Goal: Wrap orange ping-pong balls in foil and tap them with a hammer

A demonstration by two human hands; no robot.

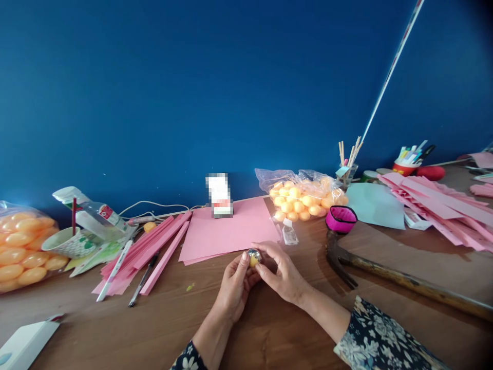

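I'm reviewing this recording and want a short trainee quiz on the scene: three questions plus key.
1. What do the left hand and right hand hold between them?
2. True or false: the wooden-handled hammer lies left of both hands.
3. Which colour are the balls in the clear plastic bag beyond the right hand? A: blue, B: orange, C: green.

Key: 1. A small silver-and-yellow object. 2. False: the wooden-handled hammer lies to their right. 3. B.

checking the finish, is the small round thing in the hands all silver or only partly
Only partly: the small round thing shows silver on top and yellow below. Its far side is hidden.
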